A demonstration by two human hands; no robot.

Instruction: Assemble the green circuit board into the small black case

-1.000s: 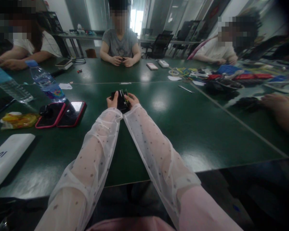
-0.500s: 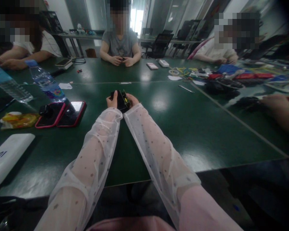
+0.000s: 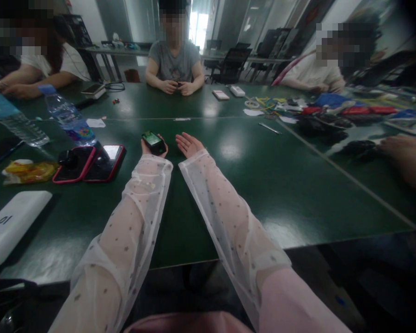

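Device [image 3: 156, 144] cupped in left hand [image 3: 146, 148] over bench [image 3: 315, 185], green face [image 3: 152, 138] up; right hand [image 3: 189, 145] empty, open just beside it. Handling looks unfinished: device not set down; steps done, can't tell.

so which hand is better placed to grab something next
Probably the right hand: it is open and looks empty, while the left hand holds the small black box.
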